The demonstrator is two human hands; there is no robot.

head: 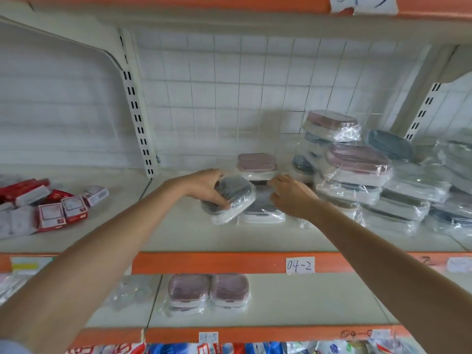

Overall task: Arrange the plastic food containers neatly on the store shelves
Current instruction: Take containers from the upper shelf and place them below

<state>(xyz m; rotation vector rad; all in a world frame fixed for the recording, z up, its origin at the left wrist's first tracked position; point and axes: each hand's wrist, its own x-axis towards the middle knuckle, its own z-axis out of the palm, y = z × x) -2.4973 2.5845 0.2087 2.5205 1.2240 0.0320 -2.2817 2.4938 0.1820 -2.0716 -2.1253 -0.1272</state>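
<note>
My left hand grips a grey-lidded container wrapped in clear plastic, tilted on the middle shelf. My right hand rests with curled fingers on a second grey-lidded container lying flat just to the right. Behind them sits a pink-lidded container. A loose, leaning pile of wrapped pink and grey containers fills the shelf's right side. Two pink-lidded containers sit side by side on the lower shelf.
Red and white small boxes lie heaped on the left bay. Orange price rails carry paper labels, one reading 04-2. Slotted white uprights divide the bays. Packaged goods show at the bottom edge.
</note>
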